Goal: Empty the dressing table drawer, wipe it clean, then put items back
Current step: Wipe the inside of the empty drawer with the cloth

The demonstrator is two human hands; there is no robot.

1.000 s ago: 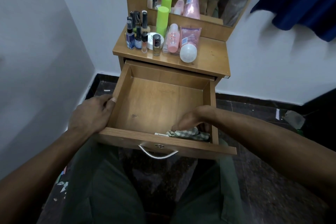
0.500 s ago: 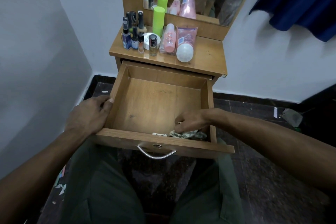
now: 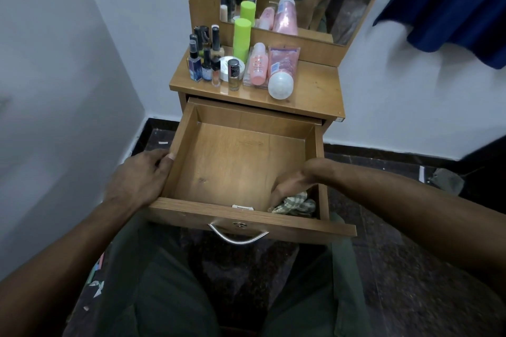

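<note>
Clearly the wiping step is in hand: the pulled-out wooden drawer (image 3: 241, 161) of the dressing table (image 3: 315, 90) holds nothing but a crumpled green-checked cloth (image 3: 294, 204), bunched in its near right corner. The right hand (image 3: 290, 186) reaches down onto that cloth, its grip curled over it. The left hand (image 3: 138, 179) clasps the drawer's left wall, steadying it. Next, I judge, the cloth must sweep across the bare floor of the drawer and into its corners. The emptied things wait on the table top: a tall lime-green canister (image 3: 242, 37), a pink plastic bottle (image 3: 257, 64), a pink tube with a white cap (image 3: 282, 71), a small white jar (image 3: 226, 67) and dark little bottles (image 3: 204, 59). Nothing blocks the cloth; only the drawer's walls crowd the wrist.
</note>
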